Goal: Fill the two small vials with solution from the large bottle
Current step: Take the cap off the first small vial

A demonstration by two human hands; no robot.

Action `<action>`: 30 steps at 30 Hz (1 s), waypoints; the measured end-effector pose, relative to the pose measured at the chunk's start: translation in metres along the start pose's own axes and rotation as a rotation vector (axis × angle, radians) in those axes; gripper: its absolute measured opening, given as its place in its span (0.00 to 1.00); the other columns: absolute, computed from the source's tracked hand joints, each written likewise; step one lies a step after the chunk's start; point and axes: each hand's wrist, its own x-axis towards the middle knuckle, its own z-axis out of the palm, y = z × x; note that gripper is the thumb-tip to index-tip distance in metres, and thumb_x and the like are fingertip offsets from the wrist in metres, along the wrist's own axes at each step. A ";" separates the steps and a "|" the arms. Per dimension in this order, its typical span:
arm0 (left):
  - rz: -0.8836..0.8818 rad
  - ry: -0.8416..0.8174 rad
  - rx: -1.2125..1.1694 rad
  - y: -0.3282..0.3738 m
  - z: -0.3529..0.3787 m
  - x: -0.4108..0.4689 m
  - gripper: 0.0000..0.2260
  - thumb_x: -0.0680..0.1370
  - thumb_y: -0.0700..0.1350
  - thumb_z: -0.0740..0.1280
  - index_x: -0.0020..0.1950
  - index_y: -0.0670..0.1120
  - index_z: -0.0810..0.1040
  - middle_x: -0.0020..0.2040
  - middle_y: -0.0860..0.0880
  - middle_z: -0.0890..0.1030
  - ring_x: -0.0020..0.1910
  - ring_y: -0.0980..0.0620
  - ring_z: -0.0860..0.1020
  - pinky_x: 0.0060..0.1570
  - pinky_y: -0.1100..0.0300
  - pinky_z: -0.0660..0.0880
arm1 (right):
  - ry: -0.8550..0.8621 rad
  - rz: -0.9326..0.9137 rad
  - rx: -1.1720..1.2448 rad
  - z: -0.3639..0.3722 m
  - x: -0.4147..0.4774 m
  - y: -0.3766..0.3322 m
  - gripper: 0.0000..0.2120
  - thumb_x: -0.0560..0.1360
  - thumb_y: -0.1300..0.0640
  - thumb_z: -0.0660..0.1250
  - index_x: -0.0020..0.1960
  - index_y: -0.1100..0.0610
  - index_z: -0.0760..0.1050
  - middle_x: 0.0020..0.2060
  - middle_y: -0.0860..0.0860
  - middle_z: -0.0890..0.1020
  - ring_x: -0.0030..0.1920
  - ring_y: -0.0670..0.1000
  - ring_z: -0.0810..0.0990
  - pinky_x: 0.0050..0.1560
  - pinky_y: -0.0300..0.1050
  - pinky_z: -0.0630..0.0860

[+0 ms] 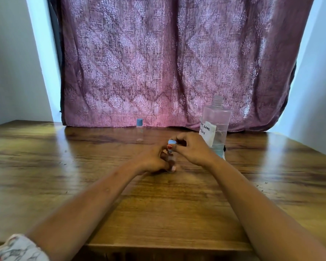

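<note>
My left hand (pixel 152 161) grips a small clear vial (pixel 171 159) that stands on the wooden table (pixel 158 204) near its middle. The fingers of my right hand (pixel 193 149) pinch the vial's blue cap (pixel 172 142) at the top. A second small clear vial (pixel 139 129) with a blue cap stands upright farther back, apart from both hands. The large clear bottle (pixel 217 125) stands uncapped behind my right hand, with a white handwritten label and a little bluish liquid at its bottom.
A pink patterned curtain (pixel 177 63) hangs right behind the table's far edge. White walls (pixel 13 63) flank it on both sides. A small dark and white object (pixel 224 151) lies by the bottle's base, mostly hidden.
</note>
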 end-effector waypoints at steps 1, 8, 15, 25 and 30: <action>-0.004 -0.009 -0.012 -0.001 -0.001 0.000 0.26 0.69 0.37 0.72 0.62 0.53 0.68 0.42 0.52 0.77 0.43 0.55 0.77 0.46 0.58 0.76 | -0.018 -0.007 -0.007 0.000 0.001 0.001 0.10 0.75 0.56 0.67 0.52 0.60 0.80 0.50 0.54 0.83 0.50 0.51 0.80 0.54 0.45 0.74; -0.015 -0.038 -0.036 -0.002 -0.004 -0.002 0.30 0.67 0.41 0.75 0.66 0.51 0.67 0.47 0.46 0.79 0.51 0.47 0.78 0.58 0.47 0.75 | -0.190 -0.013 0.206 -0.011 -0.003 0.001 0.16 0.77 0.70 0.59 0.59 0.58 0.77 0.57 0.51 0.80 0.59 0.44 0.77 0.61 0.39 0.73; 0.044 -0.011 -0.019 -0.001 0.000 -0.004 0.25 0.69 0.41 0.74 0.61 0.51 0.68 0.48 0.52 0.79 0.50 0.54 0.77 0.51 0.58 0.76 | -0.167 -0.057 0.400 0.006 -0.006 -0.014 0.16 0.73 0.69 0.63 0.58 0.56 0.74 0.44 0.49 0.77 0.45 0.43 0.77 0.45 0.32 0.75; 0.044 -0.029 -0.062 0.000 0.003 -0.002 0.22 0.66 0.38 0.75 0.58 0.45 0.72 0.44 0.47 0.81 0.47 0.49 0.80 0.52 0.52 0.77 | 0.061 -0.125 0.134 0.015 0.003 -0.006 0.08 0.73 0.65 0.66 0.47 0.54 0.76 0.44 0.50 0.77 0.39 0.40 0.75 0.40 0.30 0.70; 0.055 -0.025 -0.098 -0.002 0.004 -0.003 0.19 0.68 0.35 0.74 0.52 0.50 0.72 0.45 0.47 0.82 0.48 0.49 0.81 0.51 0.56 0.78 | 0.176 -0.085 -0.256 0.008 0.005 0.000 0.13 0.71 0.50 0.71 0.51 0.56 0.77 0.45 0.49 0.71 0.43 0.45 0.70 0.40 0.34 0.67</action>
